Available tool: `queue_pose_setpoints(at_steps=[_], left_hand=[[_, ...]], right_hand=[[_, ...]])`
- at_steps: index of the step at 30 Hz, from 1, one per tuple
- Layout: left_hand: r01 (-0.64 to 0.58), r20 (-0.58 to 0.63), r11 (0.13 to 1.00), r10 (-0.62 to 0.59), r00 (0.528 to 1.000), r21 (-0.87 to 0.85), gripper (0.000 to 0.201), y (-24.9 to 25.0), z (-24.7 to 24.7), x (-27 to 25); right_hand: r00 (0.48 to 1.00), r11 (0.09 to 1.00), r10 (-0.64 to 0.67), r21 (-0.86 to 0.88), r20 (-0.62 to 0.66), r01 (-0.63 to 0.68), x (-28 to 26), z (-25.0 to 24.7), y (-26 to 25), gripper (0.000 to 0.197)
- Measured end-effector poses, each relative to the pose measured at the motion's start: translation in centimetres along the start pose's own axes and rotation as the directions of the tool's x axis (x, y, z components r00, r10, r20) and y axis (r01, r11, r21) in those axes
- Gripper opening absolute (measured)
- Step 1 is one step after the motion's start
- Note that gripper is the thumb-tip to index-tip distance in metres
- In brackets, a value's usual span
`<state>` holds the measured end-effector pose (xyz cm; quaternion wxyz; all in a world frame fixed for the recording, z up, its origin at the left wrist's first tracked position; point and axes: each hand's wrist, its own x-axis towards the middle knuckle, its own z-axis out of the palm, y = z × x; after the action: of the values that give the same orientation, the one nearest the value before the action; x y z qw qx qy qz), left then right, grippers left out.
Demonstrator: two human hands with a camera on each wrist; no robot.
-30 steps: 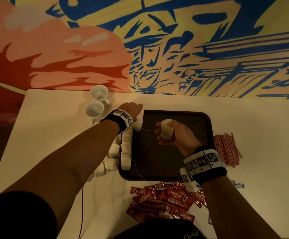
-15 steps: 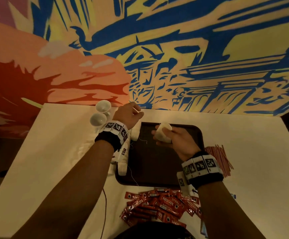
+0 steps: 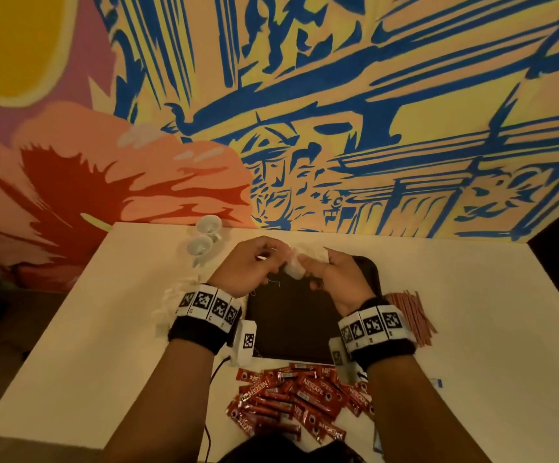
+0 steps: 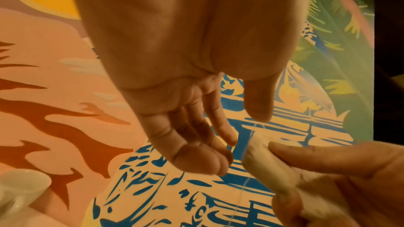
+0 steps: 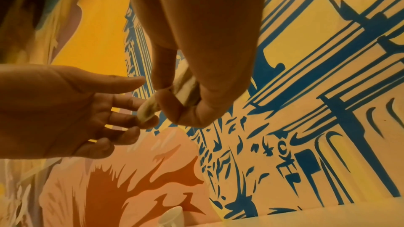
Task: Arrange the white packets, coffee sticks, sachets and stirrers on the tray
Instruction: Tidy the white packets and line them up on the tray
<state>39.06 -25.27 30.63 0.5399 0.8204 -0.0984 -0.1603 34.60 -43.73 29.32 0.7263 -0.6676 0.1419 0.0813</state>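
Pinching a white packet between thumb and curled fingers, the right hand is held above the upper edge of the dark tray, at frame centre. The left hand is seen beside it with fingers spread and relaxed, fingertips just touching the packet's end. A thin thread is seen hanging from the packet. The packet is judged light, soft and easily crushed or torn; it is best gripped gently by its body, not the thread. Coffee sticks lie lower centre, stirrers at right, off the tray
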Motion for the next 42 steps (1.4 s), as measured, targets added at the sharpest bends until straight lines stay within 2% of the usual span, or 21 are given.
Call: queue_pose_setpoints(at_steps=[3, 10, 15, 21, 26, 31, 34, 36, 39, 42], left_hand=[[-0.003, 0.04, 1.0, 0.003, 0.999, -0.022, 0.032, 0.1, 0.9, -1.6], [-0.042, -0.037, 0.999, 0.041, 0.998, -0.028, 0.019, 1.5, 1.9, -4.2], [-0.091, -0.083, 0.996, 0.088, 0.993, -0.022, 0.014, 2.3, 2.8, -5.8], [-0.088, -0.055, 0.995, 0.09, 0.994, 0.046, 0.015, 2.0, 3.6, -7.4], [-0.093, -0.015, 0.987, 0.096, 0.995, 0.132, 0.012, 3.0, 3.6, -8.3], [-0.065, -0.038, 0.985, 0.072, 0.997, 0.159, 0.025, 3.3, 3.8, -8.8], [-0.057, -0.011, 0.983, 0.06, 0.998, 0.177, 0.033, 3.1, 3.1, -8.9], [-0.027, -0.036, 0.988, 0.032, 0.999, 0.15, 0.026, 2.7, 2.3, -8.9], [-0.016, -0.138, 0.998, 0.024, 0.99, 0.057, 0.04, 1.4, 0.7, -8.7], [-0.001, -0.25, 0.999, 0.011, 0.968, 0.038, 0.035, 0.0, -1.0, -8.3]], right_hand=[[0.998, 0.998, -0.065, -0.02, 0.022, 0.066, -1.2, -0.4, -0.1, 0.014], [0.994, 0.995, -0.089, -0.039, 0.058, 0.091, -3.5, -1.2, -1.3, 0.015], [0.978, 0.975, -0.181, -0.11, 0.103, 0.192, -4.9, -1.7, -2.0, 0.018], [0.951, 0.933, -0.295, -0.185, 0.096, 0.308, -6.0, -2.7, -2.0, 0.014], [0.94, 0.916, -0.277, -0.242, 0.199, 0.321, -6.6, -2.7, -2.1, 0.021], [0.926, 0.891, -0.293, -0.285, 0.238, 0.355, -6.3, -2.6, -3.0, 0.014], [0.945, 0.92, -0.22, -0.27, 0.243, 0.284, -6.1, -2.3, -3.1, 0.018], [0.974, 0.961, -0.129, -0.22, 0.186, 0.169, -5.9, -2.3, -3.1, 0.024], [0.995, 0.995, 0.015, -0.099, 0.102, -0.004, -5.2, -2.5, -2.9, 0.027], [0.987, 0.985, 0.111, 0.119, 0.115, -0.124, -4.6, -2.6, -2.3, 0.02]])
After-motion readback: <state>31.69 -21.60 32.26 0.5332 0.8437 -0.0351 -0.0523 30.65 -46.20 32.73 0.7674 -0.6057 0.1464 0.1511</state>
